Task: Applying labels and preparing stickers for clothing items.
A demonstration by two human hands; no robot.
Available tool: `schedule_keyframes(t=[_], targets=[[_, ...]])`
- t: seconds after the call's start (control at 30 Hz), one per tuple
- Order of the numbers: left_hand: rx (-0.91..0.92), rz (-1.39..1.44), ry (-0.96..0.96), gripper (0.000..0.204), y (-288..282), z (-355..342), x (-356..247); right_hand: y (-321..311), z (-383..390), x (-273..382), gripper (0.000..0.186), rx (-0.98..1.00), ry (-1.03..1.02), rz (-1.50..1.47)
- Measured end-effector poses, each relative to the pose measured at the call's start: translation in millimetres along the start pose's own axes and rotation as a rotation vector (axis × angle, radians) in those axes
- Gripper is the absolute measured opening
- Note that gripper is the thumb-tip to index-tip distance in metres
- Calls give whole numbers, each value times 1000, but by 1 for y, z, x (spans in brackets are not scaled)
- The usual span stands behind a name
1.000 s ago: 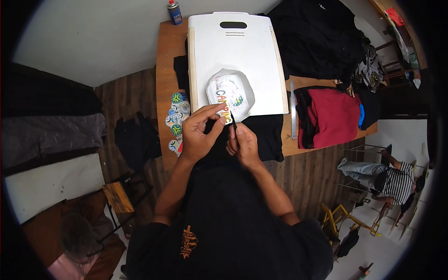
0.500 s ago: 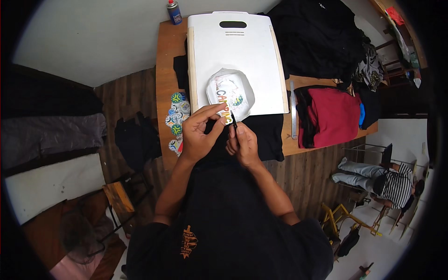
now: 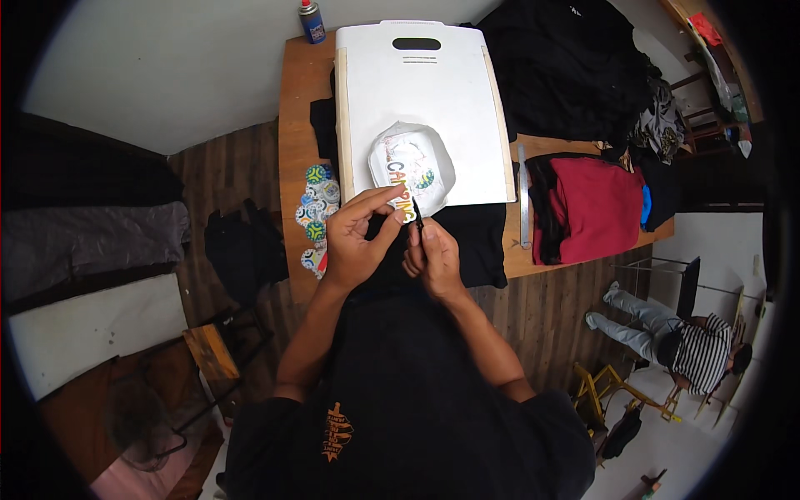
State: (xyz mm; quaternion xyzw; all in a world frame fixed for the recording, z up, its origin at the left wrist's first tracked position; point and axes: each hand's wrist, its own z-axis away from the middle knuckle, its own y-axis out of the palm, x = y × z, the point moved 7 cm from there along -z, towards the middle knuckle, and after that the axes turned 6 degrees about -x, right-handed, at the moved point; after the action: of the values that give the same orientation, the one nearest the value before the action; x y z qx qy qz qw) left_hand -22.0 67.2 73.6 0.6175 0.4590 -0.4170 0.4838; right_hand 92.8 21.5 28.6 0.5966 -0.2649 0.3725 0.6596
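Note:
My left hand [image 3: 358, 236] pinches a narrow strip of colourful cut-out lettering [image 3: 400, 187] between thumb and fingers, its long side running away from me. Beside the strip's near end, my right hand [image 3: 433, 257] is closed round a slim black tool [image 3: 418, 218]. Its thin dark tip rests against or just next to the lettering's right edge; whether it is a pair of small scissors or a knife I cannot tell. Under and beyond the strip sits a shallow white bowl-shaped holder [image 3: 446, 167], with pale scraps and a round green-and-blue printed piece [image 3: 426, 179] in it.
A white board [image 3: 417, 92] with a handle slot lies on the wooden table over black cloth. Round printed stickers [image 3: 315, 208] lie left, a spray can [image 3: 312, 22] far left. A metal ruler [image 3: 524, 196], red folded cloth [image 3: 596, 208] and black garments [image 3: 567, 67] lie right. A person [image 3: 696, 350] stands farther right.
My hands, the lettering strip and the black tool stay almost in place. The person at the right has shifted position, with legs and upper body turned a little.

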Motion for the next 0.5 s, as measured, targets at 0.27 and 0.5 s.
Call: schedule_keyframes(t=[0.27,0.5], targets=[[-5,0,6,36,3,0,1,-3,-1,0,32,-3,-33,16],[5,0,0,36,4,1,1,-2,-1,0,34,-15,-19,78]])
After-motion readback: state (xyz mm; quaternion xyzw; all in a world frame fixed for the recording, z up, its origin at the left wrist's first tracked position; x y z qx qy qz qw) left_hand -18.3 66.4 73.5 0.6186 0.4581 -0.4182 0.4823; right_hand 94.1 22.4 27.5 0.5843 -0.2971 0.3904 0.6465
